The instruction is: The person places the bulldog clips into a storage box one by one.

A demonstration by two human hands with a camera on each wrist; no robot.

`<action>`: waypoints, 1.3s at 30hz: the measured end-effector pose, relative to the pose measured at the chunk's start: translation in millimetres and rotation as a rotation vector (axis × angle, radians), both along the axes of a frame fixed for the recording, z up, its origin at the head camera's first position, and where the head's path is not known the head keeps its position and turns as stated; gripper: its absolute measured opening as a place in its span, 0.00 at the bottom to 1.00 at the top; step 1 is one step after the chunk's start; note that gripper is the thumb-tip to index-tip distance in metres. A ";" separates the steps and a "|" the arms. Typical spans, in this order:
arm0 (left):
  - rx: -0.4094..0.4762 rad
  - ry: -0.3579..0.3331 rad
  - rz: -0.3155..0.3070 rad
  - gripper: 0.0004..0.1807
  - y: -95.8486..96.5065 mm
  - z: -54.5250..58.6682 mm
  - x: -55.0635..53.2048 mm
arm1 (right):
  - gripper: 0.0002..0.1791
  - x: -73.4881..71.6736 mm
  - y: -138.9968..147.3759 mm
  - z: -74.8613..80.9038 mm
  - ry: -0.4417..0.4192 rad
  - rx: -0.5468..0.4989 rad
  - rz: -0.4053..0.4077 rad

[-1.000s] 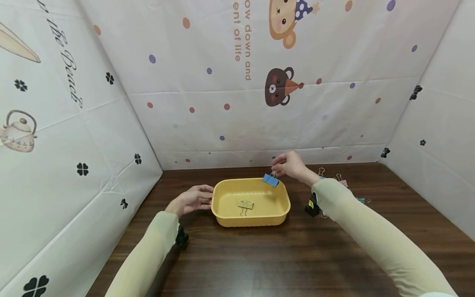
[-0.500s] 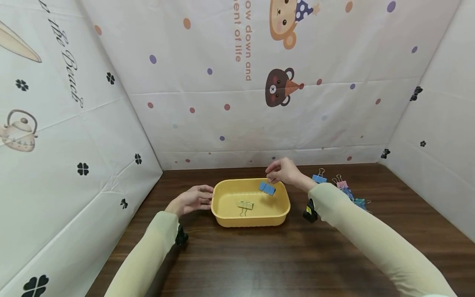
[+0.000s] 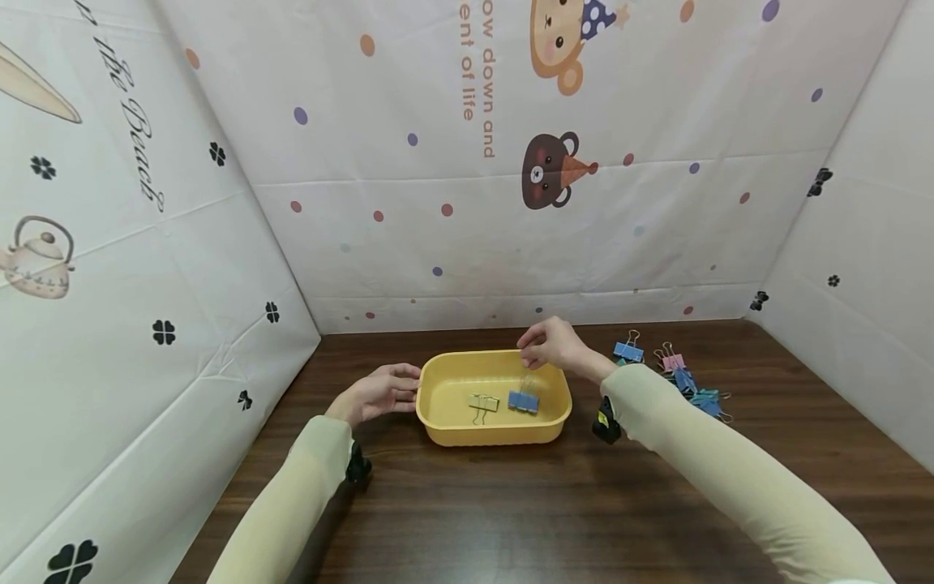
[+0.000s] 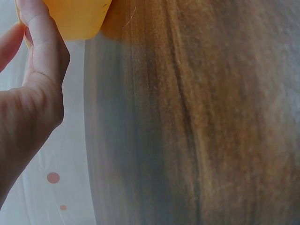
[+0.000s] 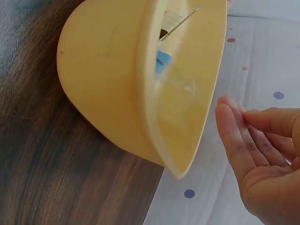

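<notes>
Thumb and fingertips drawn close together with nothing visible between them, the person's right hand (image 3: pixel 558 345) hangs over the far right part of a shallow, rounded yellow plastic tray (image 3: pixel 493 435), its fingers gently bent. Below those fingertips, in the tray's right half, is a blue metal binder clip (image 3: pixel 523 403), its body roughly along the tray's length and its blurred wire handles pointing up toward this hand, the nearer of the two; whether it touches the bottom cannot be told. Just left of it in the tray lies a pale yellow metal binder clip (image 3: pixel 483 402), handles toward the near wall. At the tray's left end, the left hand (image 3: pixel 379 393) rests relaxed fingers against the rim, holding no clip. Right of the tray, on the dark brown wooden table (image 3: pixel 467 503), sits a loose cluster of blue, pink and teal binder clips (image 3: pixel 684 380).
</notes>
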State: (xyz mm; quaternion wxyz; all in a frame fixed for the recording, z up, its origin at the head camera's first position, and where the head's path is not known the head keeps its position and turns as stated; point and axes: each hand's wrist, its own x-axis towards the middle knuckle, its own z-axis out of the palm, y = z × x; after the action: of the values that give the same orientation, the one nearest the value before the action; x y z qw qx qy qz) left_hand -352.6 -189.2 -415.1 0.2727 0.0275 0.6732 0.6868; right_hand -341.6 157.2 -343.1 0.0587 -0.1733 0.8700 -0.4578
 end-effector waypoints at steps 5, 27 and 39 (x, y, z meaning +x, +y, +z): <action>0.007 -0.004 0.001 0.17 0.0 -0.3 -0.1 | 0.10 -0.2 8.1 2.0 0.024 0.001 -0.053; 0.017 0.005 -0.023 0.17 0.8 2.9 2.5 | 0.13 -2.7 93.8 2.6 0.219 0.280 -0.205; 0.026 0.004 -0.008 0.17 1.4 2.1 2.5 | 0.16 -5.3 140.4 -15.7 0.209 0.404 -0.294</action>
State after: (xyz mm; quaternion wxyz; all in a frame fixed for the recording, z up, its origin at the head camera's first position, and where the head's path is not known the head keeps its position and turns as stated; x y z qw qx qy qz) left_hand -350.1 -187.8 -413.0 0.2734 0.0352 0.6646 0.6945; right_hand -347.0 297.6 -358.8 -0.0651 -0.0764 0.9609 -0.2579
